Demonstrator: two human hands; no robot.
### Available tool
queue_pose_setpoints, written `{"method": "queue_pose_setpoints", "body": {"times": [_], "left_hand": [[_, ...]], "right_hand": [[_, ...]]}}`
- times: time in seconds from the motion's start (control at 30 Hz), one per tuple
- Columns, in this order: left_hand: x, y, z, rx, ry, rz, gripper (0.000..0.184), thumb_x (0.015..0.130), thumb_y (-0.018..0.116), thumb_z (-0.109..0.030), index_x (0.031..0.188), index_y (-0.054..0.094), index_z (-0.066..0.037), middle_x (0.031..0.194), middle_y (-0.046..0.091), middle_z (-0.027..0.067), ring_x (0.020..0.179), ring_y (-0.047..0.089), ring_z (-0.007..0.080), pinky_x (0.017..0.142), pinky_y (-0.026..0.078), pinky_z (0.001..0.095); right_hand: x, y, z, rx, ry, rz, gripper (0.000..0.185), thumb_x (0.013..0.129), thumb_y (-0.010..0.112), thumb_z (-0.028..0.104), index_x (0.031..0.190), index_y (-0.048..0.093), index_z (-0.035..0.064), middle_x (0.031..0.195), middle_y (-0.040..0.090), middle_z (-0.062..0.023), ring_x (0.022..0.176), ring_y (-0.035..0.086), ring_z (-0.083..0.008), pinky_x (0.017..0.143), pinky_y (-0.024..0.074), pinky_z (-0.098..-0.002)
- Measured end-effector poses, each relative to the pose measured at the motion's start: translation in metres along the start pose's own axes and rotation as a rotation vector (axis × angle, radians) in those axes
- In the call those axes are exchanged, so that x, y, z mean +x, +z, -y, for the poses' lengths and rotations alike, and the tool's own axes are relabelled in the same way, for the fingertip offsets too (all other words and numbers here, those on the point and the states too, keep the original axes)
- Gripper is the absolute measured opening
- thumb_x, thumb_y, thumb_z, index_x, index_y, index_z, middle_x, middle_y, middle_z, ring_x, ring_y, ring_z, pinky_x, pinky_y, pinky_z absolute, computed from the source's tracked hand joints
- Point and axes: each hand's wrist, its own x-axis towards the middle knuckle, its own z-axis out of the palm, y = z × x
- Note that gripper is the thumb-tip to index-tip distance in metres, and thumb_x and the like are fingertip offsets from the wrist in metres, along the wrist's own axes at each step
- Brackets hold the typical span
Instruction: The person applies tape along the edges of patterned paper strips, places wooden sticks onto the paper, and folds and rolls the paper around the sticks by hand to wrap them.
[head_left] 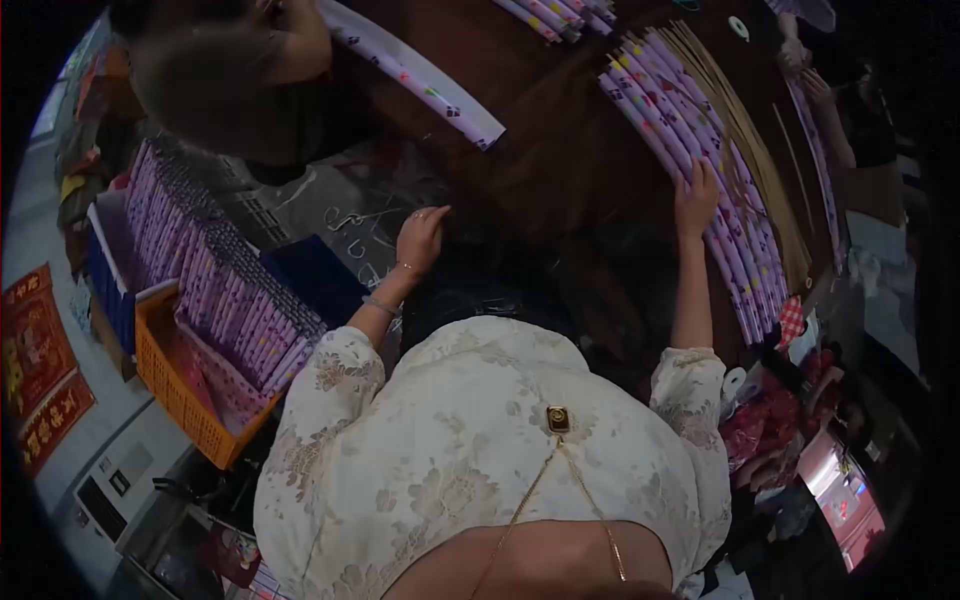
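Note:
My right hand (697, 200) is at the left edge of a row of long purple patterned paper rolls (650, 110), its fingers bent round one roll. The rolls lie side by side on a dark brown cloth-covered table (540, 150). Thin tan sticks (745, 120) lie along their right side. My left hand (422, 240) hovers in front of the table edge, fingers curled together; whatever they may hold is hidden. Beyond it lies a pale sheet with a patterned border (420, 80), near another person's arm (305, 40).
An orange crate (190, 385) at the left is packed with similar upright purple rolls (220, 260). More rolls (560, 15) lie at the table's far side. Another person's hands (800, 65) are at the far right. A white tape roll (738, 28) lies at the back.

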Motion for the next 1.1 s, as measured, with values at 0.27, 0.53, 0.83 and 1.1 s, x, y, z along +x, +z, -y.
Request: {"method": "queue_pose_setpoints", "body": {"times": [0.27, 0.53, 0.83, 1.1], "left_hand": [[0.191, 0.107, -0.174, 0.052, 0.531, -0.018, 0.045, 0.085, 0.049, -0.017, 0.128, 0.039, -0.006, 0.135, 0.036, 0.0102, 0.126, 0.033, 0.0247, 0.103, 0.027, 0.038], [0.254, 0.178, -0.215, 0.317, 0.264, 0.087, 0.058, 0.093, 0.035, -0.037, 0.139, 0.02, -0.005, 0.146, 0.017, 0.0088, 0.134, 0.015, 0.0238, 0.108, 0.014, 0.0388], [0.289, 0.145, -0.135, 0.471, 0.385, 0.03, 0.062, 0.091, 0.033, -0.044, 0.14, 0.018, -0.007, 0.146, 0.015, 0.0078, 0.135, 0.015, 0.0212, 0.108, 0.011, 0.0387], [0.283, 0.135, -0.111, 0.33, 0.045, -0.132, 0.062, 0.091, 0.036, -0.039, 0.138, 0.02, -0.002, 0.145, 0.018, 0.0119, 0.134, 0.017, 0.0252, 0.108, 0.013, 0.0389]], "right_hand": [[0.004, 0.021, -0.021, 0.113, -0.005, 0.078, 0.031, 0.082, 0.059, 0.013, 0.113, 0.056, 0.0111, 0.108, 0.054, -0.0082, 0.1, 0.051, -0.0276, 0.085, 0.0403, -0.0372], [-0.001, 0.03, -0.022, 0.186, 0.014, 0.02, 0.028, 0.084, 0.056, 0.012, 0.113, 0.055, 0.0103, 0.106, 0.053, -0.0064, 0.098, 0.05, -0.0259, 0.086, 0.0373, -0.038], [-0.005, 0.031, -0.019, 0.141, 0.068, 0.005, 0.029, 0.084, 0.057, 0.011, 0.113, 0.055, 0.0126, 0.108, 0.052, -0.0039, 0.1, 0.05, -0.0229, 0.091, 0.0354, -0.0402], [-0.007, 0.034, -0.021, 0.161, 0.058, 0.013, 0.031, 0.084, 0.057, 0.01, 0.115, 0.053, 0.0134, 0.109, 0.052, -0.0038, 0.102, 0.049, -0.023, 0.093, 0.0346, -0.0428]]}}
